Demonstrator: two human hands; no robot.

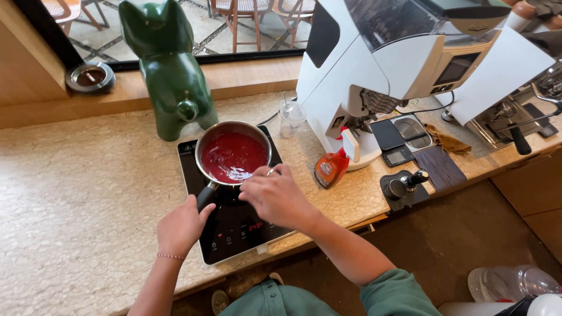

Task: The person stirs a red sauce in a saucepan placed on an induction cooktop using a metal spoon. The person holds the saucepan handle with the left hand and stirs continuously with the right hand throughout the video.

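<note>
The left hand (182, 225) gripped the pan's (233, 157) black handle, steadying it on the cooktop (234, 228), while the right hand (274, 196) pinched something over the red liquid.

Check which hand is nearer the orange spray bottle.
Right. The right hand is over the saucepan rim, just left of the orange spray bottle; the left hand grips the saucepan handle, farther left.

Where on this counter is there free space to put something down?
The speckled stone counter is bare left of the black induction cooker, below the green ceramic animal figure. Right of the cooker, around the white coffee grinder, orange spray bottle and tamper, it is crowded.
</note>
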